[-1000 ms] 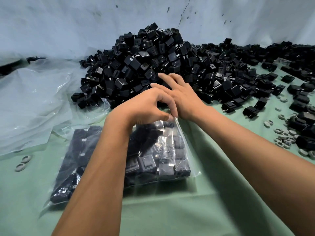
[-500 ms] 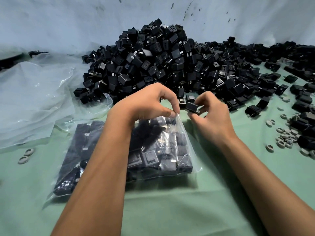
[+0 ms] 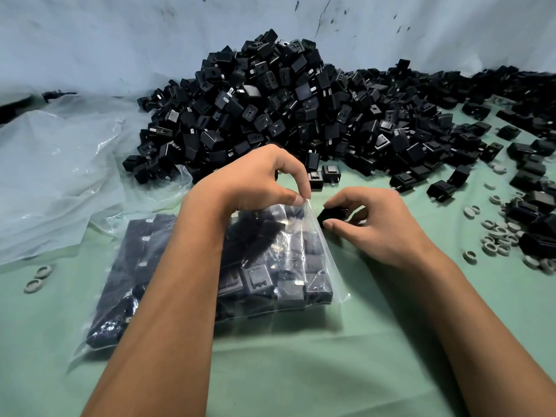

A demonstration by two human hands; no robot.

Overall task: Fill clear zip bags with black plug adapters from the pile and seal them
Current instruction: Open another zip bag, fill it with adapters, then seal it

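Note:
A clear zip bag [image 3: 288, 266] lies on the green cloth, holding several black plug adapters in rows. My left hand [image 3: 255, 182] pinches the bag's upper right corner and lifts it. My right hand [image 3: 376, 224] grips one black plug adapter [image 3: 331, 216] just to the right of the bag's mouth. A big pile of black plug adapters [image 3: 285, 109] rises behind both hands against the wall. A second filled bag [image 3: 132, 266] lies under my left forearm, to the left of the first bag.
Crumpled clear plastic sheeting [image 3: 60, 170] covers the left side. Loose adapters and small grey rings [image 3: 496, 236] are scattered at the right. Two grey rings [image 3: 37, 279] lie at the left edge. Green cloth [image 3: 301, 371] spreads toward me.
My right hand reached into the pile, took one adapter and brought it down beside the bag's mouth. My left hand has kept its pinch on the bag's corner.

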